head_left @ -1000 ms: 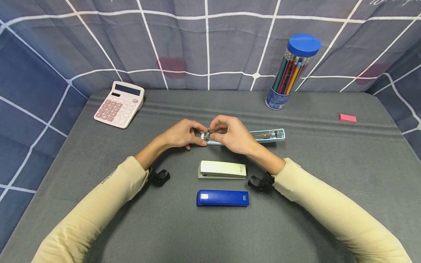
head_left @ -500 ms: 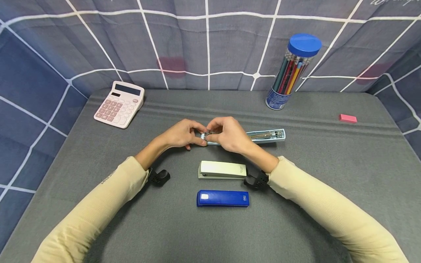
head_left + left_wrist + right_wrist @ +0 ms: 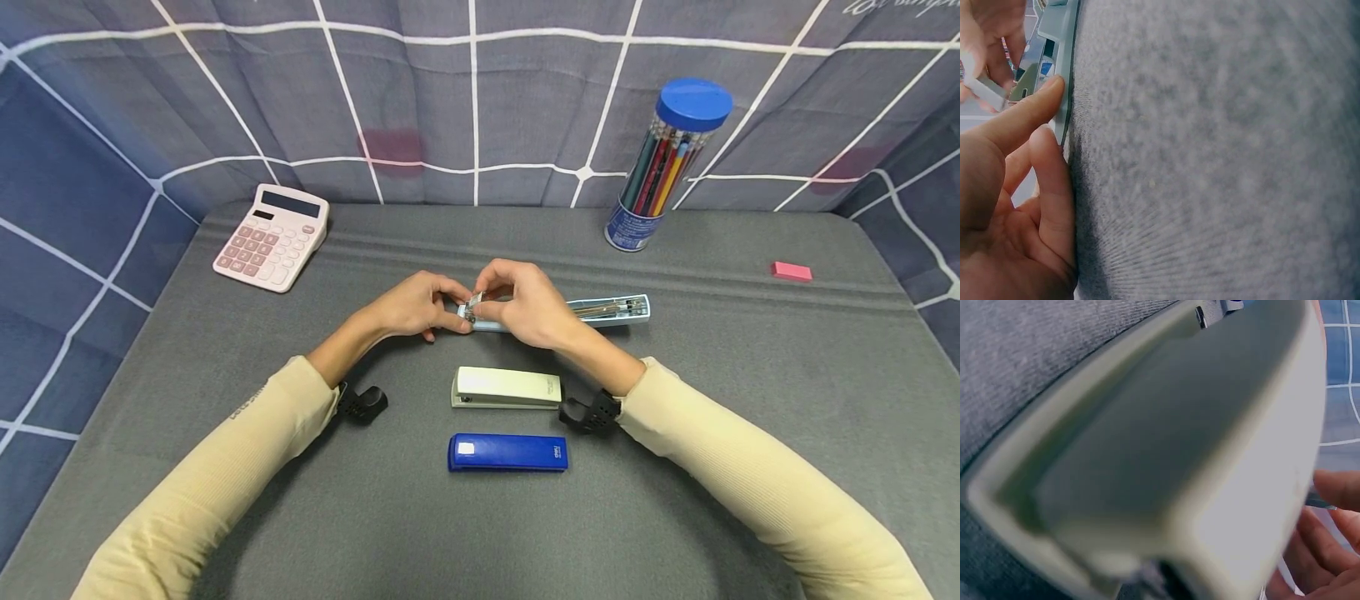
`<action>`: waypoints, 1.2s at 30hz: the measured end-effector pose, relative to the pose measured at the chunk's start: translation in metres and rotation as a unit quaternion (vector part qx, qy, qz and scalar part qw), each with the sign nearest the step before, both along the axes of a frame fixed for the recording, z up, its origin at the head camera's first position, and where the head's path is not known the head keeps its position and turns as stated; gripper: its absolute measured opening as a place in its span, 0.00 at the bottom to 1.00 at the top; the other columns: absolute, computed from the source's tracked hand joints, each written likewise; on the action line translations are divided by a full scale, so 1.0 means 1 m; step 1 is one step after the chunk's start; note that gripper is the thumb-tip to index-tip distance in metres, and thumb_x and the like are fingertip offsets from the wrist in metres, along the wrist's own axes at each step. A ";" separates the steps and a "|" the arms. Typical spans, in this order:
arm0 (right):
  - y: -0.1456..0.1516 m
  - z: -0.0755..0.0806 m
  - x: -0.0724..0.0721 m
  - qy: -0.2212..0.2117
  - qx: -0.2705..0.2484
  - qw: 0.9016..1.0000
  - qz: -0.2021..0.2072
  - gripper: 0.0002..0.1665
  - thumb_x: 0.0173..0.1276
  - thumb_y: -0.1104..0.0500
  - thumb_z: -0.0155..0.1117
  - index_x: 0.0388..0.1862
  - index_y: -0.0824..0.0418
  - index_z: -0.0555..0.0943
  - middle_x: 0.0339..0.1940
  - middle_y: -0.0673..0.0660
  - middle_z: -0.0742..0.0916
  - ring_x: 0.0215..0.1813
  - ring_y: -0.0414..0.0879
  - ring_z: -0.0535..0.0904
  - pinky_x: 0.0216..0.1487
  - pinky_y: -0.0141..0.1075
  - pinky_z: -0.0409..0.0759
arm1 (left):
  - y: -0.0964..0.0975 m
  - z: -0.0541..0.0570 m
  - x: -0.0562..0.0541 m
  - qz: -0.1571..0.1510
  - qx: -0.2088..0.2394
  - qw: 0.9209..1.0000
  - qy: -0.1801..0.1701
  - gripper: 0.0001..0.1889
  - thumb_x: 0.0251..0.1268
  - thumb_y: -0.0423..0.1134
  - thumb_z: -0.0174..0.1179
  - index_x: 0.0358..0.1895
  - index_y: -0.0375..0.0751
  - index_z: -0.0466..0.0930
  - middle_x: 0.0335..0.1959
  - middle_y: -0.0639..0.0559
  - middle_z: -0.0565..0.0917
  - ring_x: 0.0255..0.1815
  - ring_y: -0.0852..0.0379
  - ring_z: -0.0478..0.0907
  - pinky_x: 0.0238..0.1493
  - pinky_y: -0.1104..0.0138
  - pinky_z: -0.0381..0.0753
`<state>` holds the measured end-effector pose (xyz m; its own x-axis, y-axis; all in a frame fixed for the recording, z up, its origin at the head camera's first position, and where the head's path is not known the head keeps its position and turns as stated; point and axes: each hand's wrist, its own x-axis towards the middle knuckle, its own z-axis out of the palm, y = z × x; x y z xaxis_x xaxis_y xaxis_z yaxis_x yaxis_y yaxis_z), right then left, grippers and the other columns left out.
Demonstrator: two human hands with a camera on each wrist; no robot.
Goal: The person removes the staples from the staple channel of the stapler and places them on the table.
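A light blue stapler [image 3: 640, 308] lies opened out flat on the grey table, its metal inside facing up. My left hand [image 3: 415, 307] grips its left end between thumb and fingers; in the left wrist view the thumb [image 3: 1047, 94] presses along its edge. Over that end my right hand [image 3: 531, 307] pinches a short silvery strip of staples [image 3: 985, 92] between thumb and fingers. The strip is tilted, close over the stapler's metal parts. My right hand hides the middle of the stapler in the head view.
Closer to me lie a pale green stapler [image 3: 507, 387] and a blue stapler [image 3: 508, 452], both closed. The pale green one fills much of the right wrist view. Farther back are a pink calculator [image 3: 273, 238], a tub of pencils [image 3: 663, 167] and a pink eraser [image 3: 792, 270].
My right hand moves slightly left, then slightly back right and up, and the staple strip now shows tilted above its fingertips. My left hand keeps its place on the light blue stapler.
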<state>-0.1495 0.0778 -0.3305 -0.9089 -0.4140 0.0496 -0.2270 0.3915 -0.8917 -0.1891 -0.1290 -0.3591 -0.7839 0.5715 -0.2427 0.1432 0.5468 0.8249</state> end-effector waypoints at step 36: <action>0.058 0.008 0.031 -0.025 -0.118 0.988 -0.093 0.13 0.58 0.71 0.71 0.43 0.71 0.81 0.32 0.55 0.85 0.30 0.40 0.79 0.28 0.28 0.77 | 0.000 -0.001 0.001 0.008 -0.003 1.000 0.008 0.21 0.55 0.36 0.74 0.54 0.37 0.84 0.45 0.46 0.83 0.18 0.57 0.73 0.18 0.65 0.81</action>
